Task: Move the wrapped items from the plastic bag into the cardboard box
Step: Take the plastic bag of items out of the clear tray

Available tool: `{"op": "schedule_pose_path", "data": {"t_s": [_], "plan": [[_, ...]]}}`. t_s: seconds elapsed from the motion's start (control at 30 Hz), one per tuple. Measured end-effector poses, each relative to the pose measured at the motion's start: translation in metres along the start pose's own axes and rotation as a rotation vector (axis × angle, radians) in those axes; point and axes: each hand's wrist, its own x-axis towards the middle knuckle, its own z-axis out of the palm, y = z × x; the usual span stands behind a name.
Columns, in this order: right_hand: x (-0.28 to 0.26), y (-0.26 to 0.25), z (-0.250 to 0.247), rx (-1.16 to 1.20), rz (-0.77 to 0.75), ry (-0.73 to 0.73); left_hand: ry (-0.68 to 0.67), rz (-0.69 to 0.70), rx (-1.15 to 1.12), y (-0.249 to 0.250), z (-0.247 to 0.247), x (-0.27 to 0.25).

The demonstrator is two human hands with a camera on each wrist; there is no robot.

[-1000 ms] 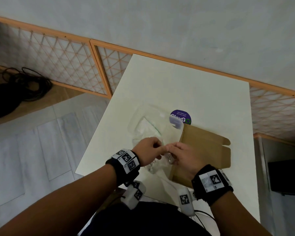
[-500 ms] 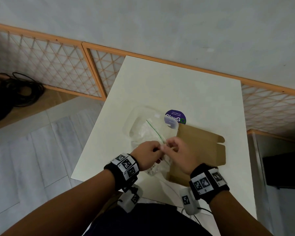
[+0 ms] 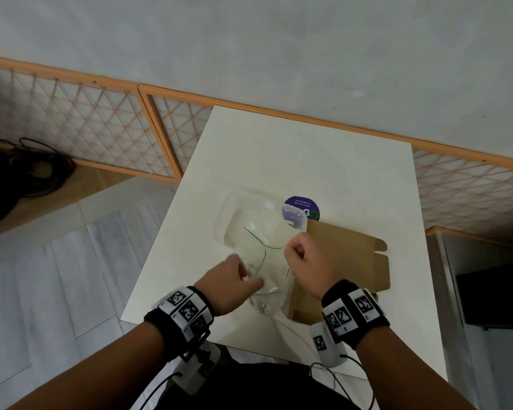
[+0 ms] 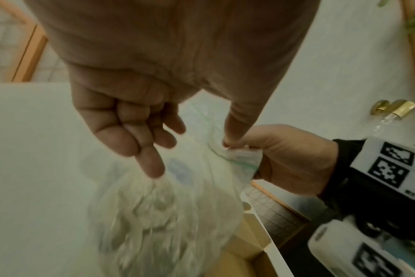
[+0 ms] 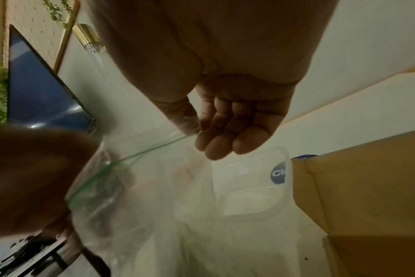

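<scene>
A clear zip bag (image 3: 271, 267) with a green seal line hangs between my hands over the white table (image 3: 323, 161). My left hand (image 3: 246, 276) pinches one side of its mouth. My right hand (image 3: 290, 253) pinches the other side between thumb and fingers (image 5: 216, 148). The two green seal strips stand apart. Small wrapped items (image 4: 154, 215) sit blurred in the bag's bottom. The open brown cardboard box (image 3: 353, 255) lies just right of the bag, under my right wrist; what it holds is hidden.
A clear plastic container (image 3: 234, 214) and a round purple sticker (image 3: 307, 202) lie behind the bag. The table's near edge is below my wrists. Black cables (image 3: 27, 173) lie on the floor at left, and a dark cabinet (image 3: 495, 297) stands at right.
My hands were pinched together at the bag's seal; they have pulled apart, left toward me and right away, and the green seal has split open.
</scene>
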Motion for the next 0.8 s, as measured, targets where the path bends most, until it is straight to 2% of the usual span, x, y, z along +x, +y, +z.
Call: {"op": "schedule_pose_path", "data": {"t_s": [0.07,0.13,0.3,0.47,0.53,0.63,0.7,0.8], "plan": [[-0.005,0.000,0.003,-0.023,-0.035,-0.016,0.193,0.011,0.023,0.012,-0.007,-0.002],[-0.010,-0.003,0.004,-0.005,-0.075,-0.051,0.273,0.049,0.046,0.022,-0.013,0.004],[-0.021,-0.002,0.004,-0.053,-0.148,-0.128,0.210,0.108,0.124,0.024,-0.015,0.029],[-0.015,0.020,-0.014,-0.128,-0.057,-0.008,0.256,-0.017,0.096,-0.003,-0.038,0.027],[-0.010,0.022,-0.023,-0.139,0.002,0.018,0.178,-0.065,0.043,-0.015,-0.045,0.020],[-0.004,0.013,-0.023,-0.136,0.022,0.017,0.036,-0.061,0.151,-0.023,-0.039,0.003],[-0.005,0.001,-0.019,-0.048,0.025,0.012,0.077,-0.016,0.192,-0.025,-0.035,-0.006],[-0.011,-0.013,-0.010,0.092,0.006,-0.048,0.210,0.119,0.117,-0.017,-0.036,-0.008]]}}
